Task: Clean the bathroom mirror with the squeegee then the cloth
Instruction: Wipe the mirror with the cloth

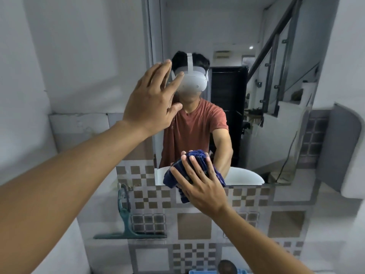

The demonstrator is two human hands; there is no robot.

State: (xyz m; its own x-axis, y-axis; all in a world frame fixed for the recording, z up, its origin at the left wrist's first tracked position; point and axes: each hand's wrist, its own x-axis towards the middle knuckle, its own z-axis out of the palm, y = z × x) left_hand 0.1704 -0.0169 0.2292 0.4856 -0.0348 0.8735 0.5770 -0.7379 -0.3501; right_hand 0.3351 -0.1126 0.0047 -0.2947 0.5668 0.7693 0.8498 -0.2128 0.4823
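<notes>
1. Dark-blue cloth [174, 176] – bunched, held vs. the lower-centre glass of the mirror [217, 26], right at its btm edge. One fold hangs below that edge over the tiles.
2. Person's right hand [201, 186] – palm and straight, slightly spread fingers laid flat over the cloth, pressing it to the glass. Forearm comes in from near right.
3. Person's left hand [152, 101] – raised, fingers spread wide, back of hand toward the camera, at the mirror's left edge. Well above and left of the cloth. Can't tell if the fingertips touch the glass. Forearm comes in from near left.
4. Mirror – frameless rect. pane on the far wall. Refl. shows a person in a rust-red T-shirt [197, 123] w/ white headset [192, 82].
5. Teal-green squeegee [126, 224] – vs. the tiled wall [193, 226], below-left of the mirror. Handle up, blade horiz. at btm, apart from both hands.
6. Tiled wall – grey/brown check pattern, below the mirror and up its right side.
7. White basin [243, 177] – seen only as refl. along the mirror's btm edge, behind the cloth.
8. Dark metal stair rail [276, 56] – refl., upper right of the glass.
9. Blue tray [197, 271] – nearest edge of view, mostly cut off. Dark round object [227, 266] just beside it, type unclear.
10. Pale-grey fixture [347, 151] – on the wall right of the mirror, type unclear.
</notes>
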